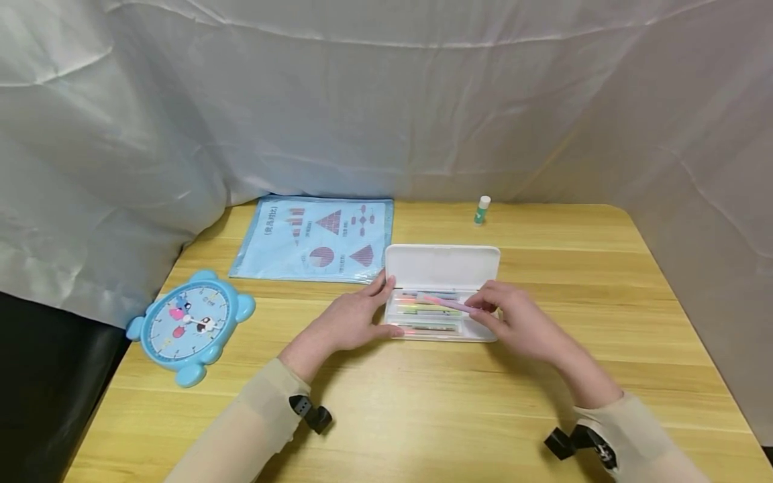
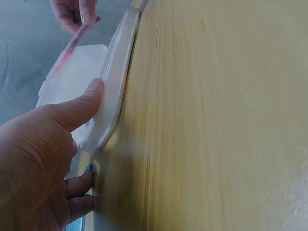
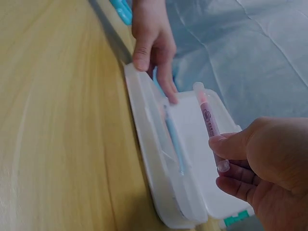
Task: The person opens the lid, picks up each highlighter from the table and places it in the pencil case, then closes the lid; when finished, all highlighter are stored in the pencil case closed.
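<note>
A white pencil case point(image 1: 443, 267) lies with its lid raised, holding several pens point(image 1: 425, 310) in its tray. My left hand point(image 1: 353, 317) grips the case's left end, its thumb point(image 2: 91, 98) against the near side and its fingers round toward the hinge. Between thumb and fingers, my right hand point(image 1: 518, 316) pinches a pink and purple marker pen point(image 1: 445, 304) with clear ends. In the right wrist view the marker pen point(image 3: 208, 118) is held slantwise above the case; the right fingertips are partly hidden behind it.
A blue clock point(image 1: 190, 322) with animal pictures lies at the left. Behind the left hand is a blue printed folder point(image 1: 320, 238). A green and white glue stick point(image 1: 482, 210) stands beyond the case. Grey cloth point(image 1: 386, 100) hangs along the table's back edge.
</note>
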Demonstrator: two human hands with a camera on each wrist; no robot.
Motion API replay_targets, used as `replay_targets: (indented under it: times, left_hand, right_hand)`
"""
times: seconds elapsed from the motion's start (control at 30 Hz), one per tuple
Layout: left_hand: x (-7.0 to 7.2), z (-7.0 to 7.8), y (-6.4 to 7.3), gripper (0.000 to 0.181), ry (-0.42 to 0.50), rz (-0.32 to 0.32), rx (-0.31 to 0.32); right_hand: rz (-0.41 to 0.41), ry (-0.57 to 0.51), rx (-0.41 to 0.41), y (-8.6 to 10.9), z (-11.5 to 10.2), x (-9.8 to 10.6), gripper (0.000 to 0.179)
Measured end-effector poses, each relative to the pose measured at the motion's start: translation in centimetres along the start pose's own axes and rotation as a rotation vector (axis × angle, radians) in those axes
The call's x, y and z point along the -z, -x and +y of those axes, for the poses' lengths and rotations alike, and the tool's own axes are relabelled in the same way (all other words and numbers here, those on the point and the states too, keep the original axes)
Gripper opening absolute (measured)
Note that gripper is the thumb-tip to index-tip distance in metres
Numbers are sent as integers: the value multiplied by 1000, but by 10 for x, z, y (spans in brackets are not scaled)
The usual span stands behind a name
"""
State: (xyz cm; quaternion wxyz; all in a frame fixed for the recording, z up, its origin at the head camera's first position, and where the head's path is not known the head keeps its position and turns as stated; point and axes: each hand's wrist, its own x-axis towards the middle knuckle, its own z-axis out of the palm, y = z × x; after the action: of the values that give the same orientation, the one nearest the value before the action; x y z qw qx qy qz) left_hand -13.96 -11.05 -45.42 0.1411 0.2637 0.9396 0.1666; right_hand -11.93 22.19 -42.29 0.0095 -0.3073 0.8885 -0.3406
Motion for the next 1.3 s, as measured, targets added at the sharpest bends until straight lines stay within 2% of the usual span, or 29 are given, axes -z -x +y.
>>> replay_targets:
  times: [0.43, 0.87, 1.3]
  left_hand:
    - [0, 0, -1, 105, -8, -4, -7]
    - [0, 0, -1, 106, -13, -4, 4]
    - [1, 1, 1, 105, 7, 0, 11]
  right_hand:
    - [-85, 32, -20, -15, -6, -25, 11]
    - [-41, 165, 118, -20, -2, -45, 9]
    - [-43, 212, 116, -20, -6, -52, 10]
